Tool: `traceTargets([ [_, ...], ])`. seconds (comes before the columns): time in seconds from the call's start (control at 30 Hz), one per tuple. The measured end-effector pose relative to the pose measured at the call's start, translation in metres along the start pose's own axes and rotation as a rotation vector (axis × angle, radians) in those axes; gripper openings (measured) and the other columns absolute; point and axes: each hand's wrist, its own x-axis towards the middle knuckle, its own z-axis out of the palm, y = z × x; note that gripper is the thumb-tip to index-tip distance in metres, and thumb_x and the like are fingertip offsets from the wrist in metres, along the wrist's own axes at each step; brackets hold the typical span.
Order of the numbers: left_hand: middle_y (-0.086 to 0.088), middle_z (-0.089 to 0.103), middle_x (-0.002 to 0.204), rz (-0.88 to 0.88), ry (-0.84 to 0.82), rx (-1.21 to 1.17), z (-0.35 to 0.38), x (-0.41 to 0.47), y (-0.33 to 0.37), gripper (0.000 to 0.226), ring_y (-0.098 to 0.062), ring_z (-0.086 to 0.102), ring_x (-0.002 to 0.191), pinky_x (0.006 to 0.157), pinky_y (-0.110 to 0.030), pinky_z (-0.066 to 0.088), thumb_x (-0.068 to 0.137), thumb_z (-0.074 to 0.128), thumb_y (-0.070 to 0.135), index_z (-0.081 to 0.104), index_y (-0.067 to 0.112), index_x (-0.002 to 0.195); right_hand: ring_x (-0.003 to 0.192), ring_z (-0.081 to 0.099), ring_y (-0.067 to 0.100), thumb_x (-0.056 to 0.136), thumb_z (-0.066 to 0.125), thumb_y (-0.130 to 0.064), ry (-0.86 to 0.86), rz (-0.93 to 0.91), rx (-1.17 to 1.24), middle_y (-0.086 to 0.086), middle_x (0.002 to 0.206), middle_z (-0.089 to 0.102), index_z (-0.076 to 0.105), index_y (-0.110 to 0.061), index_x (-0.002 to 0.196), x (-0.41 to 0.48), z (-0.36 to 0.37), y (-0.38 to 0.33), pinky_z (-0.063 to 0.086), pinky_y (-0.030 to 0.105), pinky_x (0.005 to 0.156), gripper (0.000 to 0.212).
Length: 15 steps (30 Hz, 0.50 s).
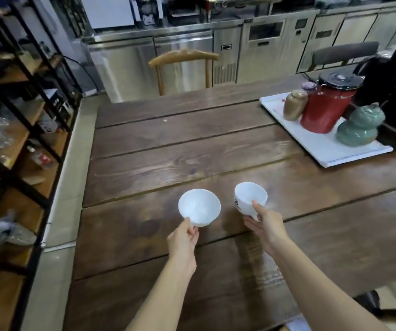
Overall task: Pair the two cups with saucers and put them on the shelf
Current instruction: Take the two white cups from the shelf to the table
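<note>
I hold two white cups above the dark wooden table (pixel 180 144). My left hand (pixel 184 241) grips the left cup (pixel 199 207) at its near rim; the cup tilts toward me and its inside looks empty. My right hand (pixel 267 226) pinches the right cup (pixel 249 198) at its near rim, and a small dark logo shows on the cup's side. The two cups are apart, about a hand's width. I see no saucers. The black metal shelf (pixel 25 139) with wooden boards stands to the left of the table.
A white tray (pixel 323 149) at the table's right carries a red canister (pixel 328 106), a brown jar (pixel 295 105) and a green ceramic jar (pixel 361 125). A wooden chair (pixel 184 60) stands behind the table before steel counters. The shelf boards hold clutter.
</note>
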Motion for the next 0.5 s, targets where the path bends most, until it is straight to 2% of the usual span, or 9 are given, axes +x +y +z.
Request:
traceTargets([
  [0.13, -0.005, 0.055, 0.076, -0.045, 0.010, -0.073, 0.005, 0.009, -0.015, 0.028, -0.023, 0.057, 0.102, 0.113, -0.038, 0.034, 0.094, 0.054, 0.012, 0.049, 0.009, 0.066, 0.098, 0.059, 0.034, 0.092, 0.056, -0.018, 0.018, -0.005, 0.011, 0.003, 0.074, 0.050, 0.049, 0.002, 0.117, 0.018, 0.000, 0.006, 0.046, 0.043, 0.101, 0.033],
  [0.2, -0.002, 0.056, 0.081, -0.075, 0.003, -0.112, 0.007, 0.013, -0.024, 0.026, -0.021, 0.055, 0.107, 0.115, -0.034, 0.030, 0.095, 0.053, 0.016, 0.052, 0.009, 0.070, 0.095, 0.058, 0.033, 0.093, 0.054, -0.019, 0.010, -0.004, 0.010, 0.003, 0.073, 0.050, 0.051, 0.001, 0.115, 0.023, -0.002, 0.008, 0.046, 0.042, 0.100, 0.029],
  [0.27, -0.001, 0.060, 0.087, -0.068, -0.010, -0.132, 0.009, 0.015, -0.031, 0.035, -0.018, 0.052, 0.112, 0.115, -0.032, 0.028, 0.095, 0.053, 0.019, 0.047, 0.009, 0.062, 0.089, 0.059, 0.030, 0.094, 0.053, -0.019, 0.003, -0.002, 0.004, 0.001, 0.071, 0.047, 0.056, -0.001, 0.101, 0.026, -0.004, 0.011, 0.046, 0.042, 0.100, 0.020],
  [0.37, -0.002, 0.063, 0.090, -0.056, -0.040, -0.088, 0.007, 0.016, -0.040, 0.037, -0.018, 0.050, 0.114, 0.113, -0.033, 0.028, 0.096, 0.052, 0.022, 0.049, 0.009, 0.061, 0.100, 0.059, 0.034, 0.093, 0.055, -0.022, -0.006, -0.012, -0.049, 0.001, 0.075, 0.049, 0.057, 0.001, 0.109, 0.030, -0.011, 0.012, 0.048, 0.039, 0.093, 0.029],
  [0.43, -0.001, 0.064, 0.093, -0.054, -0.052, -0.007, 0.006, 0.015, -0.044, 0.035, -0.019, 0.053, 0.113, 0.110, -0.034, 0.030, 0.096, 0.052, 0.025, 0.053, 0.009, 0.064, 0.103, 0.060, 0.036, 0.092, 0.056, -0.024, -0.015, -0.004, -0.130, 0.004, 0.076, 0.051, 0.057, -0.003, 0.095, 0.027, -0.012, 0.010, 0.049, 0.040, 0.090, 0.021],
  [0.5, -0.002, 0.065, 0.094, -0.067, -0.049, 0.063, 0.005, 0.014, -0.046, 0.034, -0.020, 0.055, 0.109, 0.107, -0.034, 0.033, 0.095, 0.053, 0.029, 0.057, 0.009, 0.067, 0.095, 0.062, 0.035, 0.091, 0.058, -0.029, -0.029, 0.029, -0.227, 0.011, 0.084, 0.055, 0.055, -0.003, 0.095, 0.025, -0.015, 0.009, 0.052, 0.043, 0.088, 0.026],
])
